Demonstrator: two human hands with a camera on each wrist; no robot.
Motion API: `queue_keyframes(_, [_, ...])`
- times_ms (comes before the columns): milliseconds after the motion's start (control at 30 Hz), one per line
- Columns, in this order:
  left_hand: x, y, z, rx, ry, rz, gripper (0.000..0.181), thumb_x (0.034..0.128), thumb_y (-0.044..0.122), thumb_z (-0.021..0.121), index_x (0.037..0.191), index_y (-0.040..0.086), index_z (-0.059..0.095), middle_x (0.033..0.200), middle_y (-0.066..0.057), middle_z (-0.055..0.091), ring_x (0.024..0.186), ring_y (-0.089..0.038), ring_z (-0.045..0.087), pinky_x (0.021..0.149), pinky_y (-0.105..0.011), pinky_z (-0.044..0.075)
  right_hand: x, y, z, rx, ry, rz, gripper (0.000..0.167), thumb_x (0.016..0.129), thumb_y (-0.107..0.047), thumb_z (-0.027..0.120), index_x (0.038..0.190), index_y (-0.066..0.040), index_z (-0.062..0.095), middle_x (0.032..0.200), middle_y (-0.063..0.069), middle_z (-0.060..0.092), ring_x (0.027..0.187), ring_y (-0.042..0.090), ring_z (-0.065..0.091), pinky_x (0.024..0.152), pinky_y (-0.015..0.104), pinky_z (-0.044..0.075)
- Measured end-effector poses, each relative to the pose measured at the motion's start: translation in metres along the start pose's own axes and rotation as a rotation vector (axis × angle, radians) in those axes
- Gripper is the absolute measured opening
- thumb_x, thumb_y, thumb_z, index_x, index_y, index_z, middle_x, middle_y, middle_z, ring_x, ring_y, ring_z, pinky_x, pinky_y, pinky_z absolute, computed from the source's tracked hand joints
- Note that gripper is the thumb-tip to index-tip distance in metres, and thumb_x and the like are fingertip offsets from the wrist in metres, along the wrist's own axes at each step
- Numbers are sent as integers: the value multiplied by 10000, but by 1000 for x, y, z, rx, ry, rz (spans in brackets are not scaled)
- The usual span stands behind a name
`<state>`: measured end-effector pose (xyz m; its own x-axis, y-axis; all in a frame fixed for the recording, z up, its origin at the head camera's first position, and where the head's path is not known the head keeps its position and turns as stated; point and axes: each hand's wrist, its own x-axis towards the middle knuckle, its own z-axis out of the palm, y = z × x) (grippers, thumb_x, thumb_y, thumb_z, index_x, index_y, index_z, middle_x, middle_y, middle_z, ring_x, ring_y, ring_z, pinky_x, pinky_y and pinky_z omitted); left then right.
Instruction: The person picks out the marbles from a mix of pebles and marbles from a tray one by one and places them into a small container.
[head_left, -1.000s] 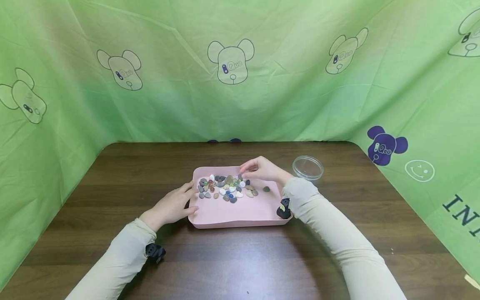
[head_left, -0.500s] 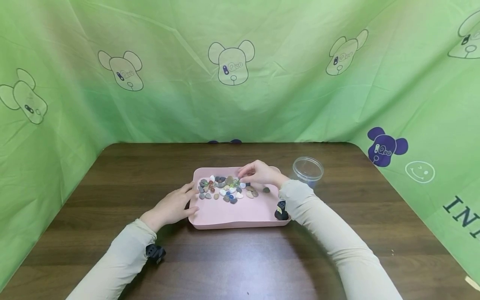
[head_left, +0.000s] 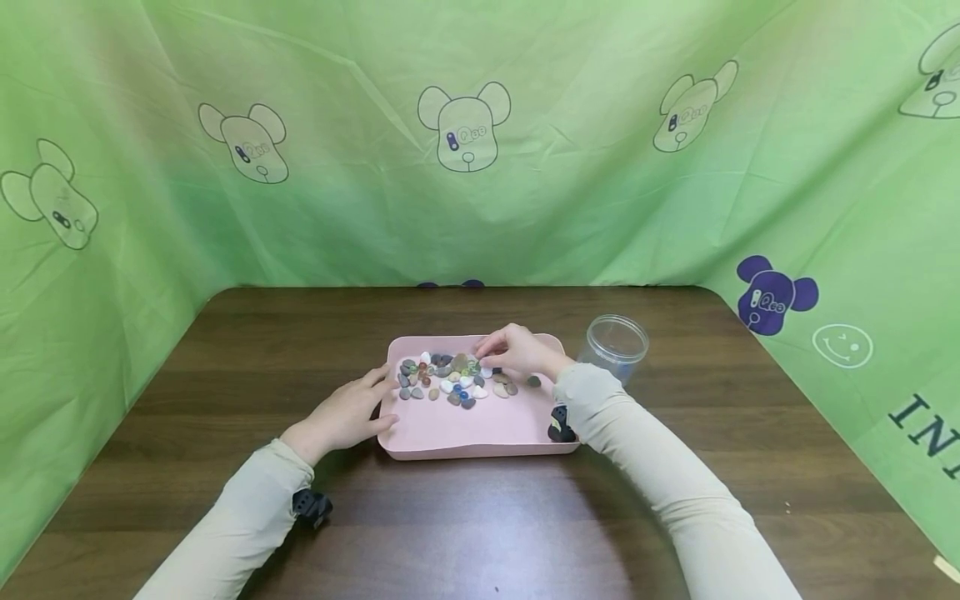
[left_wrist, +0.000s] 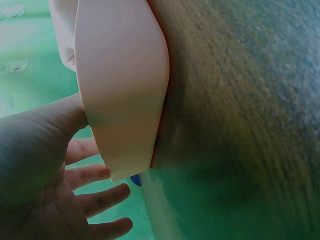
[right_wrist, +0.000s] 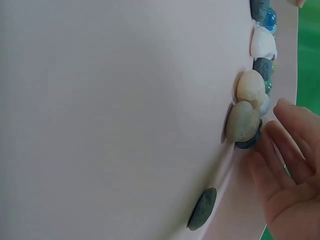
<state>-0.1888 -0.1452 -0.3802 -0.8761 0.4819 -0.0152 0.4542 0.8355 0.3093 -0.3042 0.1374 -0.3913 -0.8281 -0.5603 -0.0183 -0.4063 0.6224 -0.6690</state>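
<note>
A pink tray (head_left: 465, 429) on the table holds many pebbles and glass marbles. My left hand (head_left: 342, 412) rests at the tray's left side, fingers spread; in the left wrist view thumb and fingers touch its rim. My right hand (head_left: 519, 352) is over the far right part of the stones, fingertips low beside a green glass marble (head_left: 473, 367). In the right wrist view its fingers are gently bent beside a tan pebble (right_wrist: 243, 121), with nothing visibly held; the fingertips' far side is hidden. A dark green pebble (right_wrist: 202, 209) lies apart from the rest.
A clear round jar (head_left: 617, 343) with something bluish low inside stands right of the tray, behind the right forearm. A green printed cloth (head_left: 465, 225) surrounds the back and sides of the brown wooden table (head_left: 480, 525).
My right hand has come down slightly and a little left, its fingertips now lower among the stones. My left hand stays at the tray's side.
</note>
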Motion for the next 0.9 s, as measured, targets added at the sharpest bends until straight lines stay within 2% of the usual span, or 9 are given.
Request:
queue_keyframes(167, [0,-1,1,0,-1,-1,514,872,252,631,1285,-32,517,1448,-274,354,1245,-432,467,1020,-533,391,2,1,4,-42,29,13,145,819,-106,690,940,-40,736,1134,120,683,1087,268,635,954,338,492])
queue_keyframes(433, [0,-1,1,2,-4,-6,524,871,257,632,1291,-31,512,1450,-269,353,1251,-428,462,1024,-533,387,0,-4,6,-128,55,-60,121,803,-93,704,893,-20,742,1068,135,704,1053,278,646,897,339,519])
queue_keyframes(700, [0,-1,1,3,-4,-9,518,873,259,630,1288,-29,515,1452,-266,351,1262,-417,456,1024,-541,383,1,-11,7,-144,34,-14,124,820,-105,695,893,-18,744,1078,130,703,1085,277,633,964,374,483])
queue_keyframes(900, [1,-2,1,5,1,-8,512,872,261,630,1282,-26,522,1455,-262,350,1264,-412,457,1026,-539,384,1,-15,8,-147,34,12,117,826,-90,685,892,-14,745,1083,133,701,1082,278,633,944,367,496])
